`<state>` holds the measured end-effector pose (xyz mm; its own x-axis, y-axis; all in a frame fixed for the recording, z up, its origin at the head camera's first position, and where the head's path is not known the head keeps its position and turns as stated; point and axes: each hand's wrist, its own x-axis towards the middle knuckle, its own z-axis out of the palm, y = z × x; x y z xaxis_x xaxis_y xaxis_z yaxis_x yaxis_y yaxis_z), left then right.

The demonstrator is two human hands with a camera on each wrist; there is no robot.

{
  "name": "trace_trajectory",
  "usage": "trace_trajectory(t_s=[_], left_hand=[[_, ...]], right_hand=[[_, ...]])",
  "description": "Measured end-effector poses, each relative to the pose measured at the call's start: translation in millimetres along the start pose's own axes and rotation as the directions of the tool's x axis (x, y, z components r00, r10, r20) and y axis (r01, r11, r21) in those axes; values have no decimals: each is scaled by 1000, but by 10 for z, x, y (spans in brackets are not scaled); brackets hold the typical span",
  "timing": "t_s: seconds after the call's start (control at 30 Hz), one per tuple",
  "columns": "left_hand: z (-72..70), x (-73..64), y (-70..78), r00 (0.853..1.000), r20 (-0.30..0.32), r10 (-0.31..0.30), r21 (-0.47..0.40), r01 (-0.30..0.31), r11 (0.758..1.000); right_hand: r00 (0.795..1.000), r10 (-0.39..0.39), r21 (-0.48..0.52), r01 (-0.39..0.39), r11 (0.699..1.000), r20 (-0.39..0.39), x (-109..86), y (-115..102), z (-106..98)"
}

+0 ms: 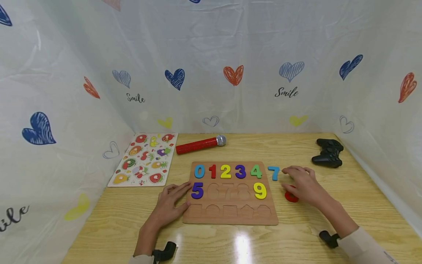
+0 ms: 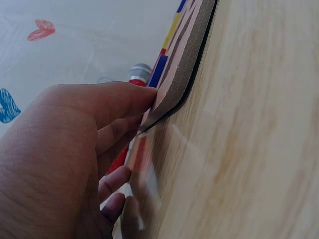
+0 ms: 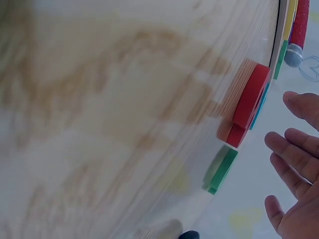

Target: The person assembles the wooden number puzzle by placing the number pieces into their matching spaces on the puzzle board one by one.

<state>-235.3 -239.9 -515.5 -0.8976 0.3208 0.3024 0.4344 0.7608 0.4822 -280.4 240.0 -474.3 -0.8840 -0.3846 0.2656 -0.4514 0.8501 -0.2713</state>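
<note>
A wooden number board (image 1: 230, 219) holds a blue 0, red 1, yellow 2, purple 3, green 4, purple 5 (image 1: 197, 190) and yellow 9 (image 1: 260, 191). My left hand (image 1: 169, 205) touches the board's left edge with fingertips and thumb, fingers extended. Off the board's right side lies a light blue 7 (image 1: 274, 172). My right hand (image 1: 306, 185) hovers over the table beside it, fingers spread and holding nothing. Under its thumb sits a rounded red number piece (image 1: 291, 194), partly covered. A green piece (image 3: 221, 170) shows in the right wrist view, hidden by the hand from above.
A red microphone (image 1: 199, 145) with a silver head lies behind the board. At the left is a white fruit puzzle board (image 1: 141, 161). A black game controller (image 1: 328, 153) rests at the back right. A heart-printed curtain (image 1: 211, 73) encloses the table.
</note>
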Motion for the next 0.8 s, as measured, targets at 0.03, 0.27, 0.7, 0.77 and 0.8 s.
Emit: trace_trajectory(t_s=[0.03,0.27,0.7,0.77,0.8], left_hand=[[1,1,1,1000,1,-1,1,1,1000],[-11,4,-2,999,27,-27,-5,27,1000],[16,6,-19,1000,20,-22,-5,22,1000],[5,3,-17,999,28,-31,-9,31,999],[1,1,-17,999,31,-34,-7,34,999]], right_hand=[[1000,4,6,-4,1000,2,-2,4,-6],[1000,19,28,-19,999,-4,-11,49,-32],[998,60,24,-61,998,27,-44,179,-80],[997,65,23,-66,998,28,-43,203,-82],[997,67,20,-68,997,29,-41,215,-82]])
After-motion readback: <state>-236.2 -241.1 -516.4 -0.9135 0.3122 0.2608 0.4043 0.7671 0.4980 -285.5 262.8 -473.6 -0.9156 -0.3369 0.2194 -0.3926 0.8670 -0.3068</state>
